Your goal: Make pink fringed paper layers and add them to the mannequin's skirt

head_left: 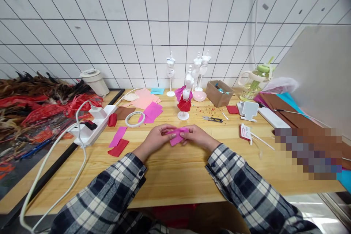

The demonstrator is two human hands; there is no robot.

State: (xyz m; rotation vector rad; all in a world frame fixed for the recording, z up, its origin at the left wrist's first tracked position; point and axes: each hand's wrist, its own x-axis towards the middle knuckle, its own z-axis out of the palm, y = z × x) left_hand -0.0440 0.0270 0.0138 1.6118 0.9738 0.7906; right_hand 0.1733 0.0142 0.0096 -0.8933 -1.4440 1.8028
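Pink cloth [177,137], one piece: on my remote feed I see it pinched by left hand [160,137] and right hand [195,134], over the wooden table [175,179]. Mannequin [189,80], red-skirted, one: upright beyond the hands. Scissors [214,119], one pair: lying right of the mannequin.

No text can be read for certain — the small red box [245,132] on the worktop [175,179] bears a white label with print too small to make out, and the jug [250,87] shows yellowish marks, perhaps letters — illegible too.
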